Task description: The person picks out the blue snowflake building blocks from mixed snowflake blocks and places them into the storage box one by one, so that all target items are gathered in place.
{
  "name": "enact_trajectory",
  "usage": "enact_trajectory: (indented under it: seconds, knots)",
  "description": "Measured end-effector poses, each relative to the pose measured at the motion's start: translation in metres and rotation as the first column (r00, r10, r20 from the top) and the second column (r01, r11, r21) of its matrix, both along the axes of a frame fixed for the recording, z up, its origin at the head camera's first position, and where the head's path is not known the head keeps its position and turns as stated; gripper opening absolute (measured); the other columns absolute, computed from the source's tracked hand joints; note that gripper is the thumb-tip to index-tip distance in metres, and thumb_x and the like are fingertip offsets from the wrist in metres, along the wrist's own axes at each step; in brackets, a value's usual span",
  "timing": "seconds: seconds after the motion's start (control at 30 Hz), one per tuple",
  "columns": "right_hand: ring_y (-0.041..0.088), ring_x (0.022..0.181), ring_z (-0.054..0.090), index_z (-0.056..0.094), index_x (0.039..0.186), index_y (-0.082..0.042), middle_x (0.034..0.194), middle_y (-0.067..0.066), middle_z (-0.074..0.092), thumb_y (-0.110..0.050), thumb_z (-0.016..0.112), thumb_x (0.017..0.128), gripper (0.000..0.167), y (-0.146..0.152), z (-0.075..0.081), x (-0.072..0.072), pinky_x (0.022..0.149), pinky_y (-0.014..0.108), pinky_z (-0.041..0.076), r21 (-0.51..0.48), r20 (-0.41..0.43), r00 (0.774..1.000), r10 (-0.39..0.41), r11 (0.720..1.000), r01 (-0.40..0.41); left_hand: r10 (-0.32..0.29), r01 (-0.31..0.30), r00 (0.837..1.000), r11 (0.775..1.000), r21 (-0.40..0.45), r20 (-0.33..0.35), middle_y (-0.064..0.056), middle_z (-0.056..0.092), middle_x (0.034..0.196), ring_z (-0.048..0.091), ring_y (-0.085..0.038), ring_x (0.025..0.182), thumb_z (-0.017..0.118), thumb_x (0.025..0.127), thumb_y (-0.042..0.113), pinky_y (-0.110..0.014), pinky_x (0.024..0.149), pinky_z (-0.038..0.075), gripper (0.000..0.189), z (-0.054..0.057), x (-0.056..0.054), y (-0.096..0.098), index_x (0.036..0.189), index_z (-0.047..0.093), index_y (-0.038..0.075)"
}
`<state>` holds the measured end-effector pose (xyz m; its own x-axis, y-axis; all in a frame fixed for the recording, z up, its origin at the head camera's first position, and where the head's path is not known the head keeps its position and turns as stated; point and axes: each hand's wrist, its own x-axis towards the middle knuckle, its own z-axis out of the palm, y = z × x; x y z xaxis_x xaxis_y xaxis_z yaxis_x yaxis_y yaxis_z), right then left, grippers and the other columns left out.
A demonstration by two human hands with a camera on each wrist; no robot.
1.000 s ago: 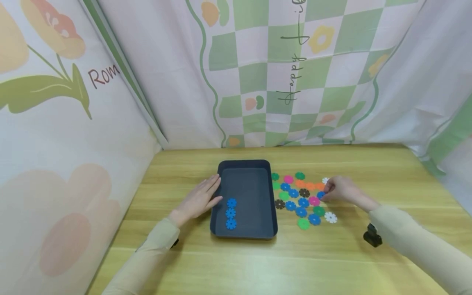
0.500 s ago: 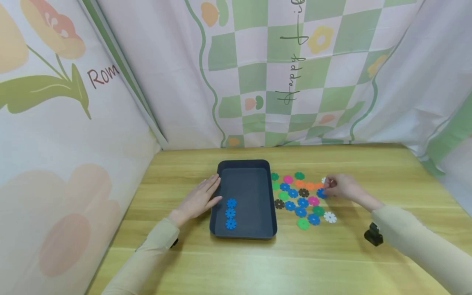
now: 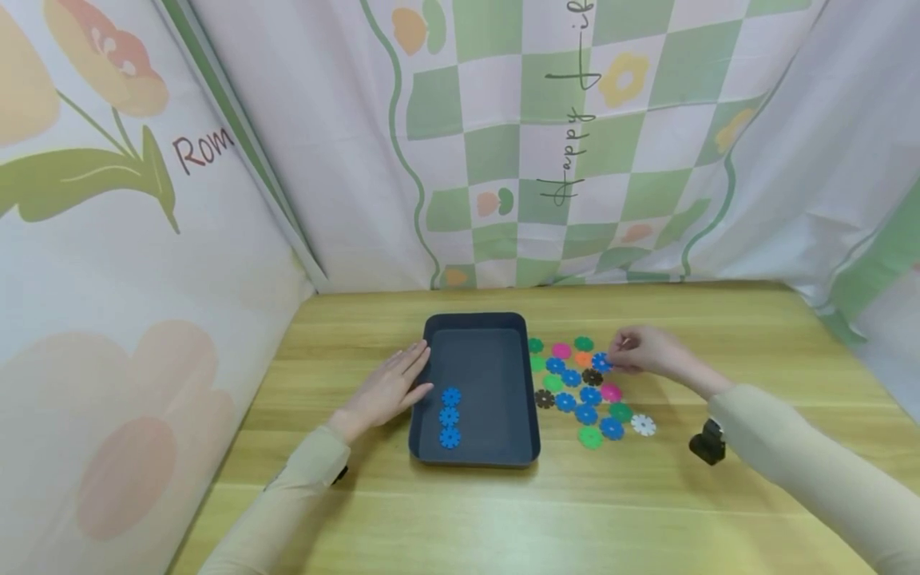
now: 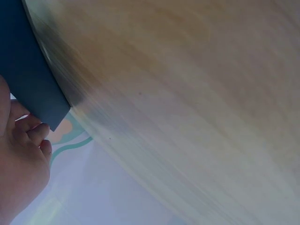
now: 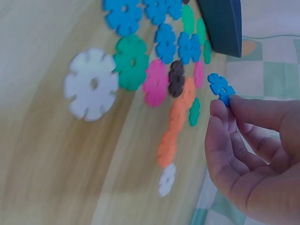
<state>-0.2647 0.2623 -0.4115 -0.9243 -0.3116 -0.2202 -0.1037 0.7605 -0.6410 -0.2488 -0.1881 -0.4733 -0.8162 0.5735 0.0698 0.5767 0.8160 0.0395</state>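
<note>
In the head view my right hand [image 3: 652, 350] pinches a blue snowflake disc [image 3: 601, 362] between thumb and fingertips, over the back of the loose pile. The right wrist view shows the same blue disc [image 5: 220, 87] held up by its edge, clear of the orange discs [image 5: 177, 115]. My left hand [image 3: 384, 391] lies with fairly straight fingers against the left rim of a dark grey tray [image 3: 489, 359]. Its fingertips are at the tray wall [image 4: 35, 70] in the left wrist view. Inside the tray, a column of three blue snowflake discs [image 3: 450, 416] lies at the lower left.
Right of the tray, snowflake discs are scattered on the wooden table [image 3: 467, 511]: several blue ones [image 3: 586, 414], plus green [image 3: 591, 437], pink [image 3: 611, 392], brown [image 3: 545, 398] and white [image 3: 643, 425]. A printed curtain [image 3: 489, 160] hangs behind the table's far edge.
My right hand has lifted the blue snowflake disc from the pile's right side and moved it leftward and slightly up in the head view. The left hand and tray stay still.
</note>
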Motion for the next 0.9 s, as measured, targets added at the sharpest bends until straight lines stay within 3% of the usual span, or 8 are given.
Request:
enact_trajectory:
  seconds: [0.43,0.63,0.9]
  knots:
    - [0.022,0.084,0.071,0.063,0.106,0.005,0.097,0.020,0.072,-0.015,0.064,0.096,0.022,-0.042,0.012,-0.012,0.078,0.036,0.063,-0.130,0.050,0.999,-0.002,0.992,0.008,-0.004,0.004,1.000,1.000,0.021,0.000,-0.014,0.025,0.164,0.029,-0.028,0.152,0.043,0.105,0.045,-0.044,0.125,0.028,0.067,-0.001,-0.001,0.000,0.155,0.028,0.003]
    - [0.025,0.090,0.073,0.064,0.113,0.005,0.108,0.024,0.071,-0.016,0.063,0.098,0.026,-0.066,0.016,-0.016,0.083,0.040,0.062,-0.178,0.075,0.997,0.009,0.984,0.004,-0.011,0.012,0.999,1.000,0.002,-0.040,-0.014,0.027,0.164,0.031,-0.027,0.151,0.042,0.105,0.046,-0.043,0.124,0.030,0.067,-0.003,-0.002,-0.001,0.155,0.030,0.003]
    - [0.022,0.086,0.072,0.069,0.111,-0.001,0.107,0.020,0.073,-0.020,0.063,0.098,0.024,-0.096,0.018,-0.022,0.084,0.042,0.062,-0.184,0.039,0.998,0.040,0.982,-0.032,-0.012,0.012,0.999,1.000,0.007,-0.030,-0.015,0.026,0.164,0.030,-0.028,0.151,0.043,0.105,0.045,-0.044,0.124,0.030,0.068,-0.002,0.001,0.000,0.155,0.029,0.002]
